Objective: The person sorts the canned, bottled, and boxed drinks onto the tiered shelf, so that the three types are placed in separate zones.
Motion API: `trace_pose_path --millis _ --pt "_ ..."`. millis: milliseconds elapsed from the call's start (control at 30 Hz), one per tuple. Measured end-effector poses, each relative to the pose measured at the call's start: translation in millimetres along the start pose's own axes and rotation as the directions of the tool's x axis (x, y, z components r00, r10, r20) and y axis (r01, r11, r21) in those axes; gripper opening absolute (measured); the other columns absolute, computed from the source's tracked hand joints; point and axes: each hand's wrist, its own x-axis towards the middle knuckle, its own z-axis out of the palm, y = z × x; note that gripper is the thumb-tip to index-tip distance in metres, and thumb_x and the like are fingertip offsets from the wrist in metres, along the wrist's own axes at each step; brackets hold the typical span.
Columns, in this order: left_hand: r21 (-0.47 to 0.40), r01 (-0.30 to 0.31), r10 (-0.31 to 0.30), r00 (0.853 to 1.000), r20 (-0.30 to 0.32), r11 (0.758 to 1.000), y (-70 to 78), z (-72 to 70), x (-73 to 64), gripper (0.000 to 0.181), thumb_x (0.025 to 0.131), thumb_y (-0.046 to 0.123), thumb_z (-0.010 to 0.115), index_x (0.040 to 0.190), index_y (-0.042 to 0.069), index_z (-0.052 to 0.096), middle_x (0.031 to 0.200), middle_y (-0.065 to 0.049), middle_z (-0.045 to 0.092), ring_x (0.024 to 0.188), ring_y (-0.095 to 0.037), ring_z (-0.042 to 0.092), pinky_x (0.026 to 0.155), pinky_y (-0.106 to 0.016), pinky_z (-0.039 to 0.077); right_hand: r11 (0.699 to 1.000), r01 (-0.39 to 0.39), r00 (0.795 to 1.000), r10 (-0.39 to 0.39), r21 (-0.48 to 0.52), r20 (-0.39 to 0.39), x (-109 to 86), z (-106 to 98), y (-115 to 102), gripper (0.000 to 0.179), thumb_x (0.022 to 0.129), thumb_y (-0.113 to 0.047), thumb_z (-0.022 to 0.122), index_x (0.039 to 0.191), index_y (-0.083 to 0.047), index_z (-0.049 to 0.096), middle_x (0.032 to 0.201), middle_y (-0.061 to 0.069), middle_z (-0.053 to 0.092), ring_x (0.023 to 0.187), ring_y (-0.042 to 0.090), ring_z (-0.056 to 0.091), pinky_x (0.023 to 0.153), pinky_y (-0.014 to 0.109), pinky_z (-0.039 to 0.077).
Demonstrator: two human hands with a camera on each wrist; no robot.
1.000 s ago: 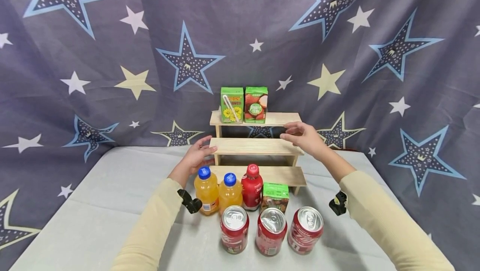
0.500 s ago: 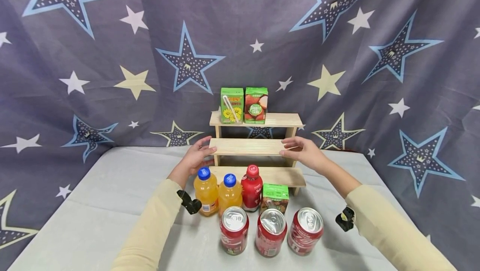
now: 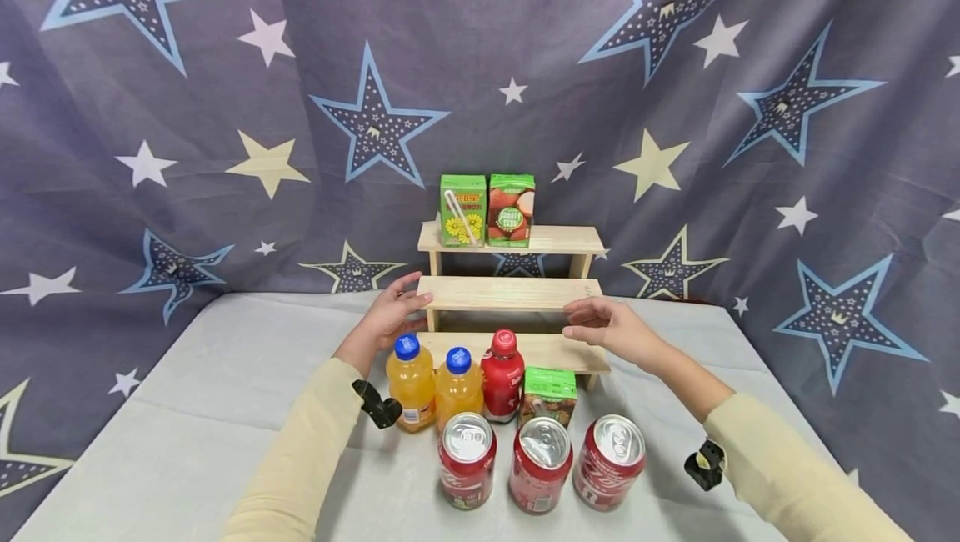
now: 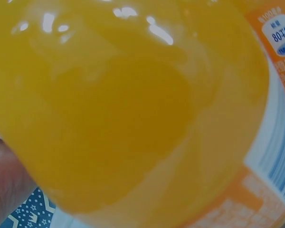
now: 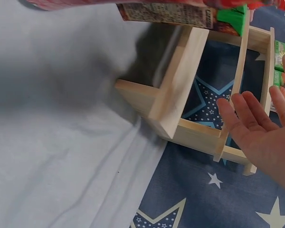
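A three-tier wooden stand (image 3: 510,293) rises at mid-table. My left hand (image 3: 392,310) rests with spread fingers at the left end of its middle shelf. Over the right side of the stand, between the middle and bottom shelves, hovers my right hand (image 3: 611,327); in the right wrist view its fingers (image 5: 249,111) are extended and hold nothing. Two green juice boxes, one with flowers (image 3: 463,213) and one with lychees (image 3: 511,213), stand on the top shelf. An orange juice bottle (image 4: 123,109) fills the left wrist view, hiding most of the left hand.
Before the stand are two blue-capped orange juice bottles (image 3: 412,388), a red bottle (image 3: 502,379) and a green-topped juice box (image 3: 550,392). Three red soda cans (image 3: 611,471) line the front. A star-patterned curtain (image 3: 480,67) hangs behind the white-covered table (image 3: 210,409).
My right hand has moved down from beside the top shelf, past the middle shelf's right end, to just above the bottom shelf. The left hand has stayed in place.
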Motion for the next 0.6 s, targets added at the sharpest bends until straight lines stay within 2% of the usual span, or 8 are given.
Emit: trace_pose_path --millis 333,600 --pt "0.01 -0.012 0.012 1.0 0.011 1.0 -0.4 0.0 -1.8 0.067 0.093 0.013 0.056 0.149 0.017 0.02 0.149 -0.021 0.03 0.129 -0.04 0.041 0.107 -0.055 0.034 0.999 0.015 0.999 -0.016 0.032 0.03 -15.9 8 11 0.045 0.085 -0.026 0.068 0.122 -0.003 0.058 0.118 0.022 0.061 0.106 0.026 0.06 0.084 0.023 0.05" --pt "0.01 -0.016 0.016 1.0 0.004 1.0 0.2 0.8 -2.4 0.065 0.094 0.012 0.056 0.149 0.017 0.022 0.148 -0.021 0.032 0.129 -0.039 0.042 0.106 -0.055 0.035 0.995 0.006 0.996 -0.015 0.096 0.091 -29.2 18 18 0.049 0.085 -0.02 0.069 0.124 0.005 0.053 0.12 0.028 0.058 0.106 0.033 0.06 0.079 0.022 0.053"
